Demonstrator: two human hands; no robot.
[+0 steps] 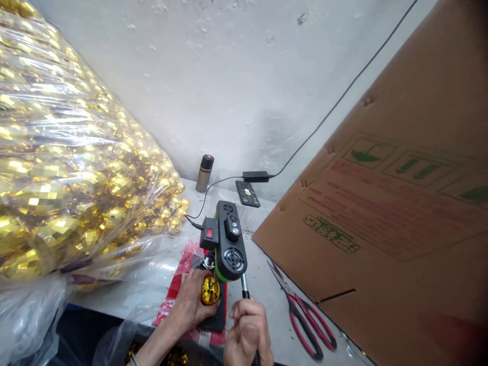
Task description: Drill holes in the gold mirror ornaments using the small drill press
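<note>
My left hand (189,300) is closed around a faceted gold ball (210,291), held under the front end of a small black and green machine (231,239). The machine has a red switch and round vents, and its black base shows beneath my fingers. In front of it, my right hand (248,333) is wrapped round the black grip of a metal lever (244,285) that comes out from the machine's front. The ball's underside is hidden by my fingers and the machine.
Clear plastic bags of gold balls (76,168) fill the left side. A large cardboard box (381,203) leans in on the right. Red-handled scissors (305,320) lie beside it. Near the wall are a bottle (205,174), a phone (247,193) and a power adapter (256,176) with its cable.
</note>
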